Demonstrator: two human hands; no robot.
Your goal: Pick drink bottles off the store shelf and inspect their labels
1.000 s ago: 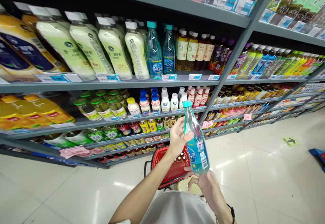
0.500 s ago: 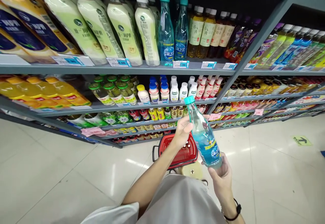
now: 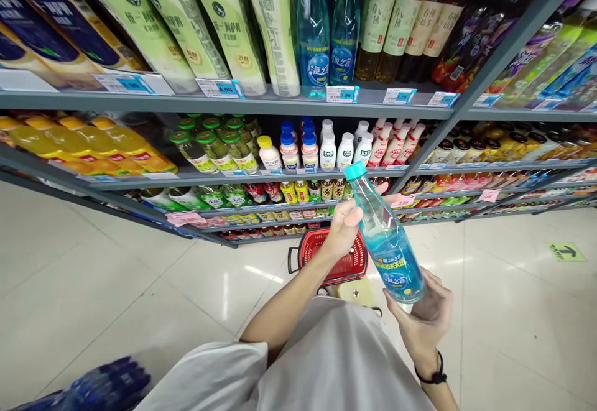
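Observation:
A clear bottle of blue drink (image 3: 389,246) with a turquoise cap is tilted in front of me, its cap toward the upper left. My left hand (image 3: 346,221) grips it around the neck, some fingers hidden behind the glass-like wall. At the base, my right hand (image 3: 422,311) cups the bottle from below and the right, with a dark band on the wrist. Bottles of the same look (image 3: 314,44) stand on the upper shelf beside pale green milk-tea bottles (image 3: 275,32).
A red shopping basket (image 3: 305,249) is below my left forearm. Shelves (image 3: 261,107) packed with drinks span the view ahead. Blue wrapped bottles (image 3: 109,386) lie at the lower left on the tiled floor (image 3: 196,299). A green arrow sticker (image 3: 565,251) marks the floor at right.
The bottle has moved slightly right and tipped a bit further, both hands still on it. My view has shifted, the upper shelf now sits higher and blue bottles have appeared at the lower left.

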